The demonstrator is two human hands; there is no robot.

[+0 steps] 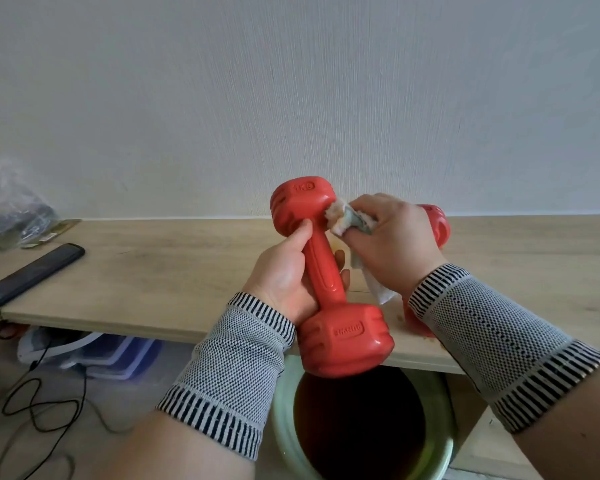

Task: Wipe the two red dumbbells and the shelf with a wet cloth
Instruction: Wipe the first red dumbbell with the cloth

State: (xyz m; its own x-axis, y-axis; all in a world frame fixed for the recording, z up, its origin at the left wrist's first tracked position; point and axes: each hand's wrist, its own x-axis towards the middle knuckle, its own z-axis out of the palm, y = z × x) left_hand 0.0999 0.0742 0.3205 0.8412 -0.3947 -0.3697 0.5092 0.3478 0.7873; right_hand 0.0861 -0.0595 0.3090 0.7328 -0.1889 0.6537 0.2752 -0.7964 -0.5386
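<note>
My left hand [286, 275] grips the handle of a red dumbbell [326, 282], held tilted above the front edge of the wooden shelf [174, 271]. My right hand [392, 244] presses a bunched pale cloth [345, 218] against the inner side of the dumbbell's upper head. A loose end of the cloth hangs below that hand. The second red dumbbell [437, 225] lies on the shelf behind my right hand and wrist, mostly hidden.
A black phone [32, 275] and a plastic bag [11, 209] lie at the shelf's left end. A green bucket [357, 427] of dark water stands below the shelf's front edge. Cables and plastic items lie on the floor at left. A white wall backs the shelf.
</note>
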